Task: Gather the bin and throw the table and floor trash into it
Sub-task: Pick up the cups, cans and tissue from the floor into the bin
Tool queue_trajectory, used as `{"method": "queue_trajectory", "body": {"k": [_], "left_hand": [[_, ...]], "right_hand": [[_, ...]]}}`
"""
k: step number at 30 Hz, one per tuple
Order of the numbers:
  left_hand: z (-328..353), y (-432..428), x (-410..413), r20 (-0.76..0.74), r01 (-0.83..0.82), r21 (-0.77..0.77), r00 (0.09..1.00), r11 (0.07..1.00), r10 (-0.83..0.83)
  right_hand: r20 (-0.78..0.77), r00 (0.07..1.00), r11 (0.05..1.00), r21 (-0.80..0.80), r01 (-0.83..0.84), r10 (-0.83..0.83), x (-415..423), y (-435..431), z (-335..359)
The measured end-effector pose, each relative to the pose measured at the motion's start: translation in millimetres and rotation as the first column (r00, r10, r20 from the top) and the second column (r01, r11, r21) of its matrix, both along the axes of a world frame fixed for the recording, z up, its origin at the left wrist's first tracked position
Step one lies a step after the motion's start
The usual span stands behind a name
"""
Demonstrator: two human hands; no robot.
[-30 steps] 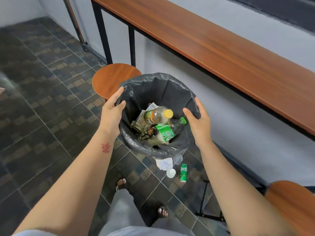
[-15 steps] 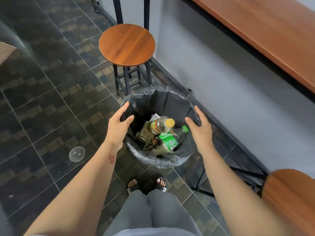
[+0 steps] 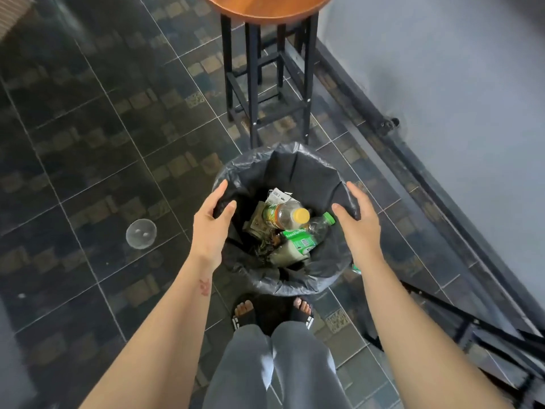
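Observation:
A round bin [image 3: 295, 284] lined with a black bag is low over the dark tiled floor, just in front of my sandalled feet. Inside it lie a clear bottle with a yellow cap [image 3: 284, 214], a green-labelled bottle [image 3: 300, 242] and crumpled paper. My left hand [image 3: 211, 228] grips the left rim, thumb inside and fingers outside. My right hand [image 3: 358, 228] holds the right rim the same way. A clear plastic lid [image 3: 141, 233] lies on the floor to the left of the bin. Something green [image 3: 356, 268] peeks out from behind the bin's right side.
A tall stool with a round wooden seat [image 3: 265, 7] and black legs [image 3: 253, 93] stands just beyond the bin. A grey wall [image 3: 442, 69] with a black base rail runs along the right. Another black stool frame [image 3: 472, 329] is at the lower right.
The bin has come down from chest height to just above the floor by my feet, both hands still on its rim. My view has tilted down, and the long wooden table has left the frame.

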State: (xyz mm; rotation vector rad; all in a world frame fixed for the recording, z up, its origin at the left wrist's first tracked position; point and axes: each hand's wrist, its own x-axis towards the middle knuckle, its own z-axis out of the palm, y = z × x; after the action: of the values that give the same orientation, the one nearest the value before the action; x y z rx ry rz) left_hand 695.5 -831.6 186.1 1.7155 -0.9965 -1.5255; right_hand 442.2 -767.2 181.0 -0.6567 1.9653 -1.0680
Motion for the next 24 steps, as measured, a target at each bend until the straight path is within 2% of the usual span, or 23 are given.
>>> {"method": "queue_trajectory", "body": {"k": [12, 20, 24], "left_hand": [[-206.9, -58.4, 44.0, 0.047, -0.190, -0.075, 0.980, 0.979, 0.194], [-270.9, -107.7, 75.3, 0.147, -0.217, -0.222, 0.956, 0.951, 0.253], [-294.6, -119.3, 80.2, 0.219, -0.183, -0.268, 0.944, 0.946, 0.245]], "right_hand": [[-0.029, 0.985, 0.981, -0.090, -0.173, 0.171, 39.0, -100.3, -205.7], [-0.074, 0.962, 0.948, -0.169, -0.271, 0.262, 72.8, -161.0, -278.2], [-0.102, 0.946, 0.935, -0.153, -0.321, 0.308, 77.9, -175.1, -299.9]]}}
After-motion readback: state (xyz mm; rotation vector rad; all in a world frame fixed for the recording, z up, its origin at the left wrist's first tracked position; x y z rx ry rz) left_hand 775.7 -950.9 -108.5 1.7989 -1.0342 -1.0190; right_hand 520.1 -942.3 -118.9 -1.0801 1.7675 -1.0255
